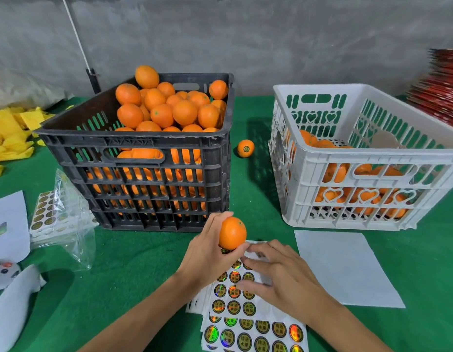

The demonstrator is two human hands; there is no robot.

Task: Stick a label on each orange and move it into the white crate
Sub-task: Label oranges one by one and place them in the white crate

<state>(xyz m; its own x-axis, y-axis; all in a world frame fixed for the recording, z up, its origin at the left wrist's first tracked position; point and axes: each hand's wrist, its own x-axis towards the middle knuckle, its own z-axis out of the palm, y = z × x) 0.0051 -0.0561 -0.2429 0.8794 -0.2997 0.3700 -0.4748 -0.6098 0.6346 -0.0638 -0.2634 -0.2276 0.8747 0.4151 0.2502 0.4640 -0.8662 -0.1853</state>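
Note:
My left hand grips an orange just above the near table, in front of the black crate, which is heaped with oranges. My right hand lies with relaxed fingers on the sheets of round holographic labels, fingertips next to the held orange. The white crate stands at the right with several oranges in its bottom. A single labelled orange rests on the green cloth between the two crates.
A blank white sheet lies in front of the white crate. More label sheets in a clear bag sit at the left, with white paper beside them. Yellow wrappers pile at far left, red cartons at far right.

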